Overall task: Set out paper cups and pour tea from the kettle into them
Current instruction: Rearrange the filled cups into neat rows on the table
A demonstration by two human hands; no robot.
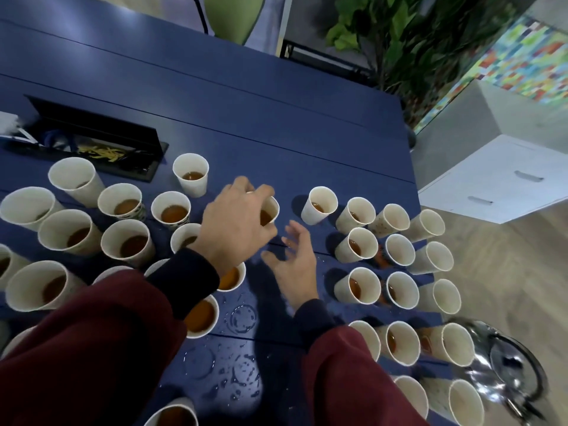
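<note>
Several white paper cups stand on a dark blue table (pixel 276 124), many holding brown tea. My left hand (pixel 235 222) reaches over the middle of the table and grips the rim of one tea-filled cup (pixel 270 212) from above. My right hand (pixel 295 265) hovers just right of it, fingers spread and holding nothing. A shiny metal kettle (pixel 504 367) with a black handle sits at the table's near right corner, blurred. One filled cup (pixel 191 175) stands alone behind the left group; another cup (pixel 319 206) heads the right group.
Wet rings and droplets (pixel 242 318) mark the table between the two cup groups. An open black cable box (pixel 92 142) sits at the back left. A white drawer cabinet (pixel 504 179) and potted plants (pixel 415 41) stand beyond the right edge.
</note>
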